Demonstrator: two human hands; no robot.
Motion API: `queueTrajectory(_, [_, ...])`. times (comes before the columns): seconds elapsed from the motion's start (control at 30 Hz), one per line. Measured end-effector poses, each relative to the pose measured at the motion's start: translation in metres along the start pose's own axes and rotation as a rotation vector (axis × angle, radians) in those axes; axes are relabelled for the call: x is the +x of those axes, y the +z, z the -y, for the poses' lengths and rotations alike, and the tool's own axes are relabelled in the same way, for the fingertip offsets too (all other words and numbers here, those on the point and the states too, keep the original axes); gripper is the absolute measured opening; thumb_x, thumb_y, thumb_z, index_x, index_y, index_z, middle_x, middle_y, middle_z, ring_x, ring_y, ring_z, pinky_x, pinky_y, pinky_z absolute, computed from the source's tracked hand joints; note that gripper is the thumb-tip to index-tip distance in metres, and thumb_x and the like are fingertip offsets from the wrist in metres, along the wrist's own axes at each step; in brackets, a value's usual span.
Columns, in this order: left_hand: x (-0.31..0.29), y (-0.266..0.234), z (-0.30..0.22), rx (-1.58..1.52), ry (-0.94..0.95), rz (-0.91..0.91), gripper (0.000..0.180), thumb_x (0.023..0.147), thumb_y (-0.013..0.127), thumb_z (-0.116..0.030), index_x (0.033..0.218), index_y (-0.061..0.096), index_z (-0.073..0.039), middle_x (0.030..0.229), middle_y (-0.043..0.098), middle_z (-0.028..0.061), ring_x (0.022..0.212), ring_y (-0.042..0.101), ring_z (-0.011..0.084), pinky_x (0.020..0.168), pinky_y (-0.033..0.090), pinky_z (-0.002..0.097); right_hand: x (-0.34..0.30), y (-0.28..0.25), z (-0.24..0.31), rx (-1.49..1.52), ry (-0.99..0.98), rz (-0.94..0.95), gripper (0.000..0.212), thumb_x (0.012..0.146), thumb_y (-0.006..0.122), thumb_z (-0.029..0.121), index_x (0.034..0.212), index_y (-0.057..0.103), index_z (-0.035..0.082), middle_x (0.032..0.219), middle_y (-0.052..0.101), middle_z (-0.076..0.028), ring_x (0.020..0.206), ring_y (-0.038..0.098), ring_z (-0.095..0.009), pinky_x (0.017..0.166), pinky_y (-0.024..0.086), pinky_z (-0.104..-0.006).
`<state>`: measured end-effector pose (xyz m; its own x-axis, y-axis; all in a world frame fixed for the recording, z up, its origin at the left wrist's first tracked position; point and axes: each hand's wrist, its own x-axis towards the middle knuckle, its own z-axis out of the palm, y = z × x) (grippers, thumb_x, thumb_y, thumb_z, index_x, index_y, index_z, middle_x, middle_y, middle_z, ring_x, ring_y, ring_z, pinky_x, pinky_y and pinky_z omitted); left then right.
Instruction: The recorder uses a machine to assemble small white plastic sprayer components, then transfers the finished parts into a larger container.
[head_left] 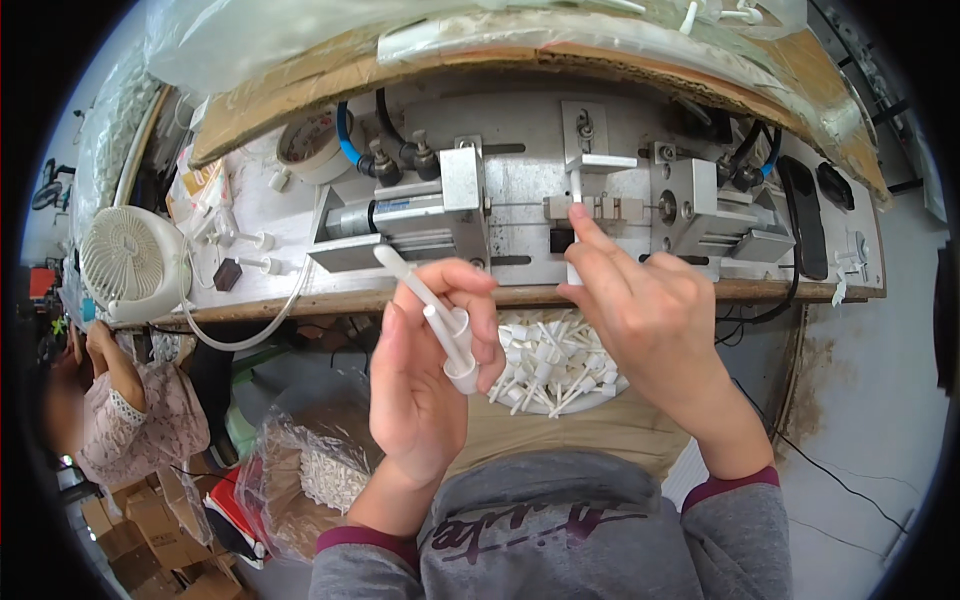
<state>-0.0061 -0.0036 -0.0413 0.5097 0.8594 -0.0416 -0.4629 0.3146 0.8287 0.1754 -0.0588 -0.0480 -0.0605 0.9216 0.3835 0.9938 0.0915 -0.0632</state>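
Note:
My left hand point(428, 365) is closed around white plastic pieces, each a thin stick with a cup-shaped cap. One stick point(405, 270) with a rounded tip points up past my fingers; a second capped stick point(450, 345) lies beside it. My right hand point(640, 305) is over the metal jig point(605, 208) in the middle of the bench. Its index finger presses on another white plastic stick point(576, 187) set upright across the jig, with the thumb close to that piece's lower end. My fingers partly hide this piece.
Pneumatic cylinders point(420, 215) point(715, 210) flank the jig. Below the bench edge sits a bowl point(570, 405) heaped with similar white pieces. A white fan point(130, 262), tape roll point(315, 145) and black phone point(803, 215) lie around. Cardboard point(290, 100) overhangs the back. Another person point(145, 410) sits far left.

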Motion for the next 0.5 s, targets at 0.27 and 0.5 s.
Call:
queueTrajectory(0.27, [-0.005,0.006,0.001,-0.029,-0.031,0.006,0.066,0.103,0.022,-0.054,0.13,0.041,0.004,0.095,0.047,0.0049,0.078,0.046,0.0111,0.062,0.039,0.0244,0.004,-0.006,-0.002,0.199,-0.018,-0.094,0.039,0.068,0.082,0.016,0.103,0.068,0.008,0.112,0.072,-0.006,0.057,0.061,-0.019,0.053,0.047,-0.027])
queueTrajectory(0.5, [-0.025,0.019,0.031,-0.105,-0.327,0.071,0.071,0.103,0.02,-0.057,0.145,0.032,-0.002,0.101,0.044,-0.0013,0.089,0.045,0.0099,0.08,0.038,0.0255,-0.037,-0.026,0.016,0.573,-0.188,0.101,0.043,0.073,0.078,0.015,0.113,0.067,0.005,0.102,0.068,-0.009,0.071,0.066,-0.018,0.053,0.051,-0.0264])
